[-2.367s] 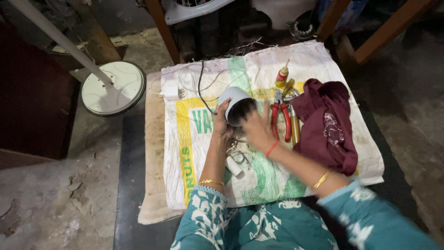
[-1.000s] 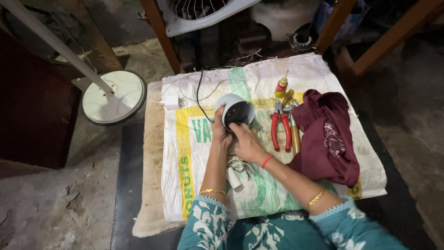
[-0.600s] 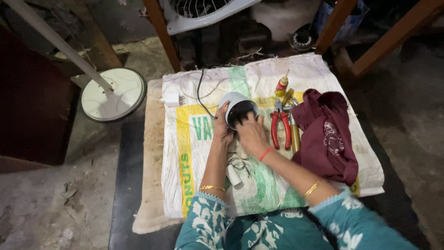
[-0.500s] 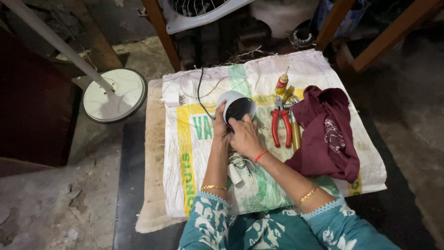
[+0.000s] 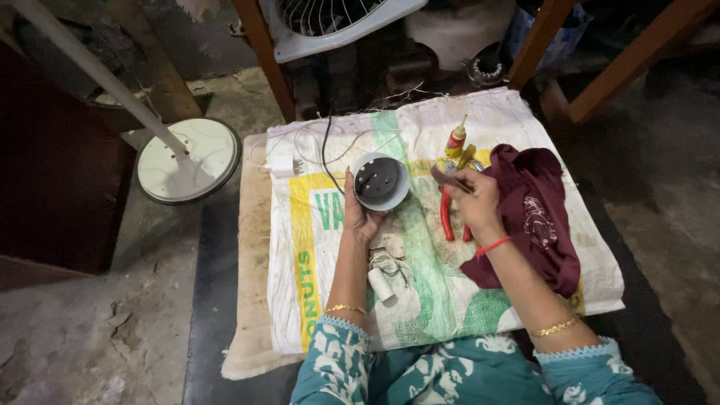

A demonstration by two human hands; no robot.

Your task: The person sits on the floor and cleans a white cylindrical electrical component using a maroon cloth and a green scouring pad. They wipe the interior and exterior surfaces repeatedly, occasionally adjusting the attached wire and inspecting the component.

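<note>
My left hand (image 5: 361,214) holds a round white housing with a dark inside (image 5: 381,181), tilted open side up over a printed white sack (image 5: 420,300). A black cable (image 5: 325,150) runs from the housing toward the back. My right hand (image 5: 474,199) is off to the right, fingers closed on a small dark tool (image 5: 448,178), just above red-handled pliers (image 5: 445,216) that lie on the sack. A small white cylinder with wires (image 5: 382,279) lies below my left wrist.
A maroon cloth (image 5: 536,210) lies at the right of the sack, a small glue bottle with a red cap (image 5: 455,140) behind the pliers. A white plug (image 5: 283,166) sits at the left. A fan stand's round base (image 5: 188,160) stands on the floor; a fan grille (image 5: 330,16) and wooden legs stand behind.
My right hand has left the housing and moved right to the tools by the pliers, closing on a small dark tool. My left hand still holds the housing.
</note>
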